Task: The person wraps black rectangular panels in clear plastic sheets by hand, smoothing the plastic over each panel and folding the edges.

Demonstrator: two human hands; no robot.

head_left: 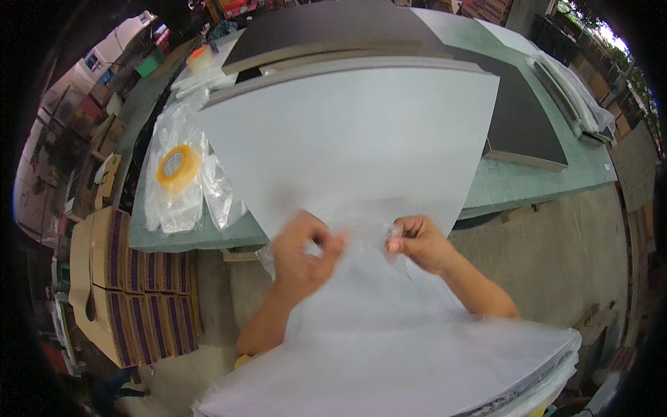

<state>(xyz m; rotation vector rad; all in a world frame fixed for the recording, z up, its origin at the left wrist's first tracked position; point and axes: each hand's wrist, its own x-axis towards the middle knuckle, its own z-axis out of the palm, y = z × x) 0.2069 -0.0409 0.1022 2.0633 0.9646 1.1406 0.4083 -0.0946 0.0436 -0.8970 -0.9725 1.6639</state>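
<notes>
A large white panel (375, 132) leans from the green table toward me, on top of other boards. Clear plastic film (368, 233) lies over its near end. My right hand (420, 243) pinches a gathered bit of this film between thumb and fingers. Just left of it, my left hand (302, 254) is smeared by motion, its thumb pointing toward the right hand; whether it holds film cannot be made out. Below both hands, a white plastic-wrapped sheet or panel (403, 368) spreads across the front, close to my body.
The green table (535, 187) carries dark boards (521, 118) and wrapped panels (573, 97) at the right. On its left side, a yellow tape roll (178, 169) rests on clear plastic bags (170, 212); another tape roll (200, 59) is farther back. Stacked flat cartons (132, 292) stand at the lower left.
</notes>
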